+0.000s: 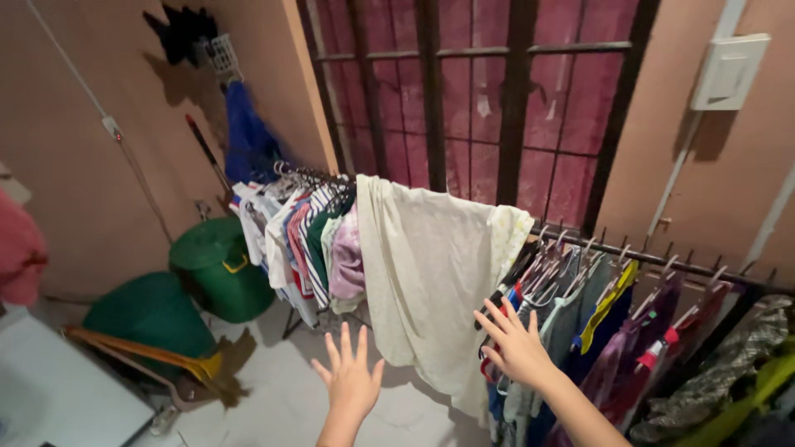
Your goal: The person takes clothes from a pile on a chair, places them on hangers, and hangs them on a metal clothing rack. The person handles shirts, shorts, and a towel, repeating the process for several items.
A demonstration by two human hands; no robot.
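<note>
Cream sheet (431, 273), green bins (219, 265), striped shirt (313, 240), lilac garment (348, 261)

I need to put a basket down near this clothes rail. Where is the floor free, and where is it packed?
Free: the pale floor between the green bins and the draped cream sheet, under the left hand. Crowded: the rail right of the right hand, thick with hangers.

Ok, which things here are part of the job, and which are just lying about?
In hand: left hand, right hand, cream cloth, rail, hung clothes.
Lying about: green bins, dustpan, wall box.
</note>
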